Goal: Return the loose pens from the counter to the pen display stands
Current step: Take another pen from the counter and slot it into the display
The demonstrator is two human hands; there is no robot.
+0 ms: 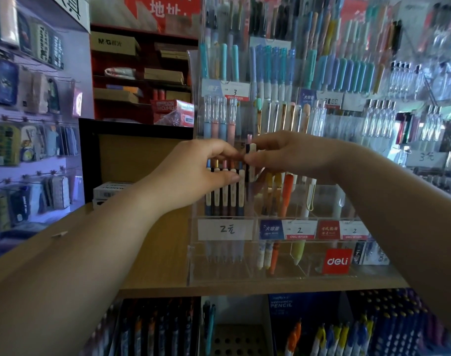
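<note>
A clear acrylic pen display stand (193, 263) stands on the wooden counter (165, 253). Its lower left slot, labelled 2元, holds a row of cream and dark pens (223, 195). My right hand (293, 152) pinches a cream and black pen (250, 163) upright at the right end of that row. My left hand (198, 170) reaches in from the left, thumb pressed against the row and fingertips at the same pen's top. Whether the left hand grips a pen is hard to tell.
Neighbouring slots hold orange, yellow and white pens (287, 196) and a red deli tag (338, 261). More pen racks (347, 68) rise behind. Pencil cases hang on the left wall (31, 140). Boxes sit on red shelves (142, 73). Pen bins lie below the counter (335, 335).
</note>
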